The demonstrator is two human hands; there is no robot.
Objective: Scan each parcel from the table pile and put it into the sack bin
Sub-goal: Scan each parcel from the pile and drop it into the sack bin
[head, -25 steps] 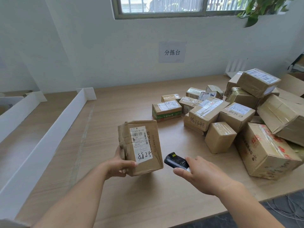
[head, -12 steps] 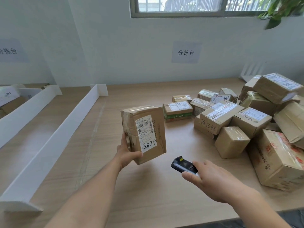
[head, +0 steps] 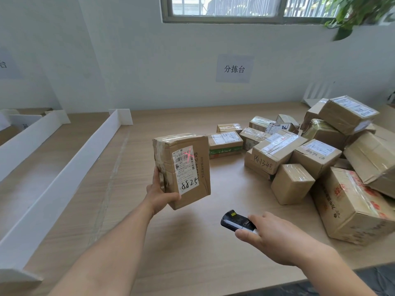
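Now the left hand point(head: 162, 196) grips the parcel point(head: 193, 180) by its lower left corner, holding it upright above the table point(head: 192, 253) at centre frame, label point(head: 186, 169) turned toward the scanner point(head: 235, 221). The right hand point(head: 275, 238), lower right of centre, is wrapped round the scanner, and a red mark lies near the barcode's right end. If the parcel tilts or a wrist wavers, the beam could slide off and miss the read. Such a corner grip might also let the box slip. No sack bin shows; the pile point(head: 310, 159) sits at right.
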